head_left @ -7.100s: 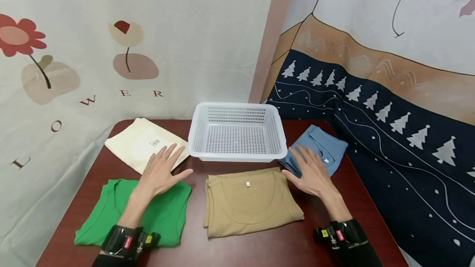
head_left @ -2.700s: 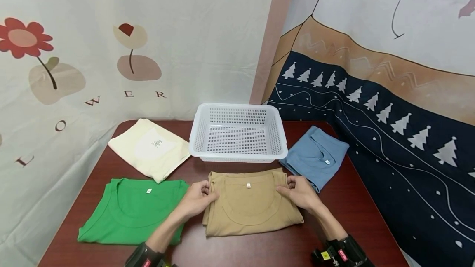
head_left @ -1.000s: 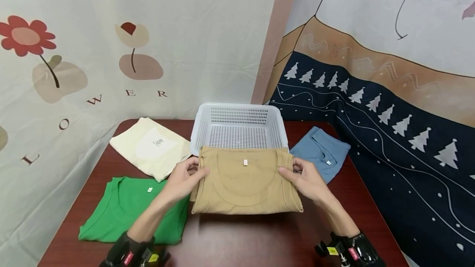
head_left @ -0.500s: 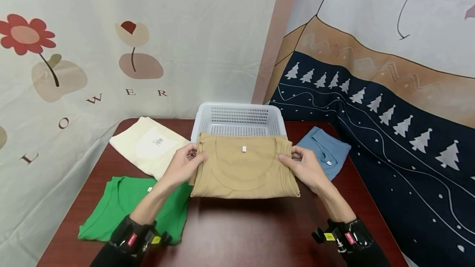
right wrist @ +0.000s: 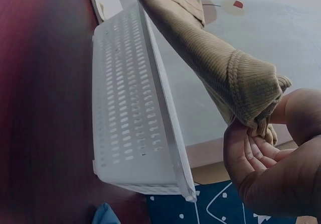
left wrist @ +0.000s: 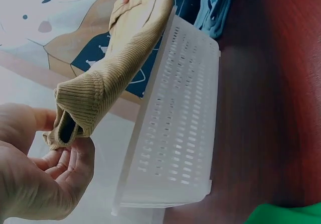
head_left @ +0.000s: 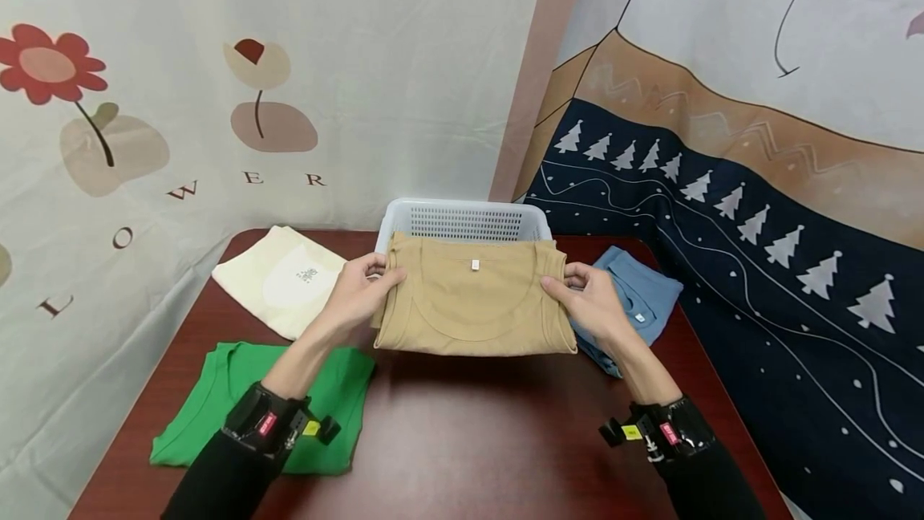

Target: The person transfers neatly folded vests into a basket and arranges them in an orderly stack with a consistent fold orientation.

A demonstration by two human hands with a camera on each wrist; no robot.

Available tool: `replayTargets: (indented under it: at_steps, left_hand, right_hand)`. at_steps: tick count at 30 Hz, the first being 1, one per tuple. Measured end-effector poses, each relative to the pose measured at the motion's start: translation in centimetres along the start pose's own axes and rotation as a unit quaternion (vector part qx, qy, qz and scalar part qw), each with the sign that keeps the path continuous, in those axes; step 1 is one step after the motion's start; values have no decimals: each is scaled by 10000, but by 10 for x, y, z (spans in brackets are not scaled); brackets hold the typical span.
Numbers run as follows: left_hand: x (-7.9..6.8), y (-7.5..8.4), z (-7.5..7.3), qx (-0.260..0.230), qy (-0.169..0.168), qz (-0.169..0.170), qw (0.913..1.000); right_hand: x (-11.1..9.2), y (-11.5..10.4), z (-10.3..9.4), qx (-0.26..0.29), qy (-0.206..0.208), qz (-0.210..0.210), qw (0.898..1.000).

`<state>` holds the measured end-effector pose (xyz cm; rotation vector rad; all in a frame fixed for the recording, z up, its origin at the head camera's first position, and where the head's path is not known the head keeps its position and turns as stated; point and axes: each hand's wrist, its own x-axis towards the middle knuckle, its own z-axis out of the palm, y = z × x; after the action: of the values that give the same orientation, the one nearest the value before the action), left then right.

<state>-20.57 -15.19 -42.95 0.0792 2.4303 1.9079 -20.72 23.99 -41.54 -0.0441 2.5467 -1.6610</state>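
Both hands hold a folded tan shirt (head_left: 472,295) by its two sides, thumbs on top and fingers underneath. The left hand (head_left: 358,289) pinches its left edge, and the right hand (head_left: 593,299) pinches the right edge. In the wrist views the shirt is raised above the rim of a white perforated plastic basket (left wrist: 173,113). The head view has the shirt covering the basket's front part, with the back wall of the basket (head_left: 465,223) showing behind it. The left wrist view shows the left hand (left wrist: 45,174) curled at the shirt's folded edge; the right hand (right wrist: 276,158) does likewise in its own view.
A folded green shirt (head_left: 318,424) lies at the front left of the dark red table (head_left: 462,440). Behind it is a cream folded garment (head_left: 277,279) with a printed patch. A folded blue garment (head_left: 635,287) lies right of the basket. Printed curtains hang behind.
The hands moved from lying flat over other garments to gripping the tan shirt at its sides. They lifted it off the table and carried it forward and up over the basket.
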Motion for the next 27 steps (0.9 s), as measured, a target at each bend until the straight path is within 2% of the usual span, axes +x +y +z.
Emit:
replayTargets:
  at_steps: [11, 20, 27]
  left_hand:
    - [31, 6, -5, 414, 141, 183, 9989]
    - [53, 10, -10, 800, 188, 59, 9966]
    - [72, 13, -11, 658, 158, -102, 9977]
  right_hand:
    - [24, -9, 1, -136, 209, -117, 9996]
    - [50, -14, -2, -307, 195, -90, 9993]
    - [73, -15, -1, -531, 213, -18, 9984]
